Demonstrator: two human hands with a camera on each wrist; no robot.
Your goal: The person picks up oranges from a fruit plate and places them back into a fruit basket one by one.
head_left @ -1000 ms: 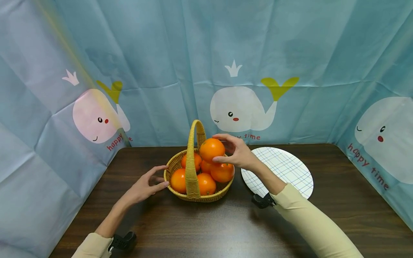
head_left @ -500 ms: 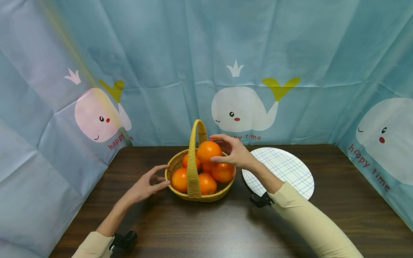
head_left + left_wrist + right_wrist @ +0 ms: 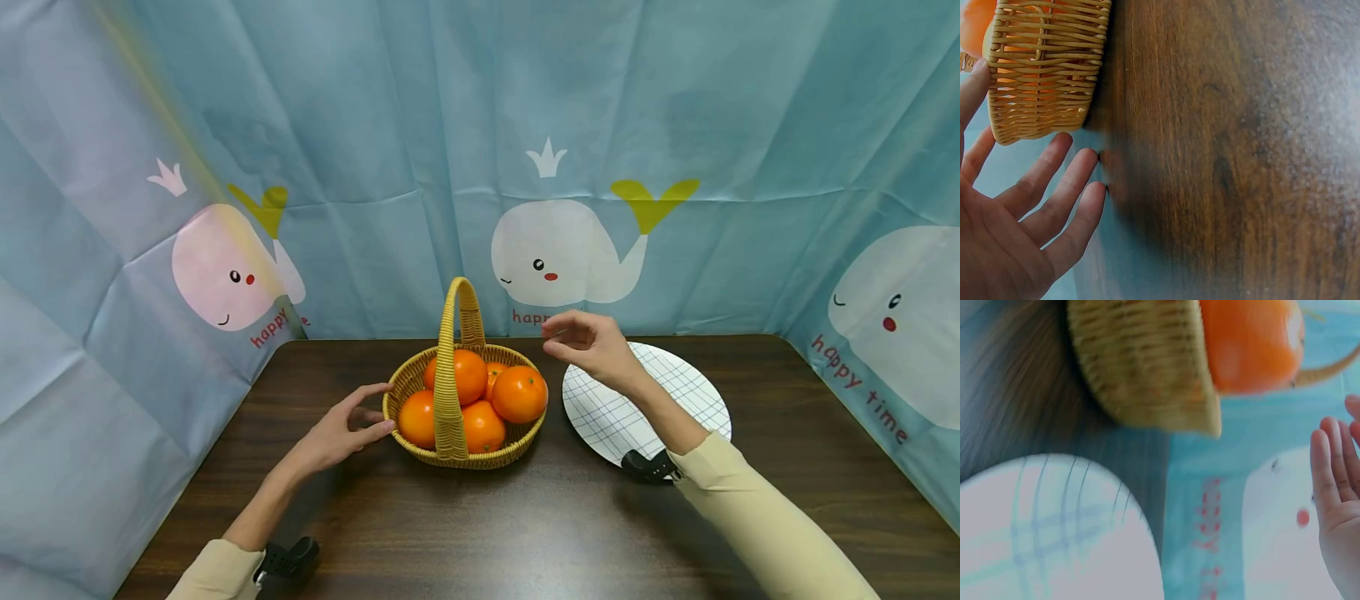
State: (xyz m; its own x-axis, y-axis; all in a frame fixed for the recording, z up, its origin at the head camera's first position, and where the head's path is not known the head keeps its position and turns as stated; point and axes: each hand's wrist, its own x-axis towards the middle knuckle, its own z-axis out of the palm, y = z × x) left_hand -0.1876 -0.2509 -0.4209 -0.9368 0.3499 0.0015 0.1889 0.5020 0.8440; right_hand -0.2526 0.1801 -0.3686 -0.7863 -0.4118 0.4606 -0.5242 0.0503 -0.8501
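Note:
A yellow woven basket (image 3: 491, 460) with a tall arched handle (image 3: 447, 392) stands on the table and holds several oranges (image 3: 520, 394). At its left side is my left hand (image 3: 337, 433), its thumb and fingertips right at the rim. The left wrist view shows the fingers of this hand (image 3: 1010, 237) spread and fairly straight beside the wicker wall (image 3: 1047, 87). My right hand (image 3: 596, 346) is up in the air right of the basket, holding nothing, its fingers gently bent. From the right wrist, one orange (image 3: 1250, 344) bulges above the rim.
A round white plate (image 3: 675, 392) with blue grid lines lies right of the basket, partly covered by the right forearm. Dark brown wood forms the table (image 3: 420, 533). Behind it hangs a blue curtain (image 3: 375, 267) printed with whales.
My right hand has lowered an orange into the back of the basket, let go of it and moved off to the right. The left hand keeps its place at the rim.

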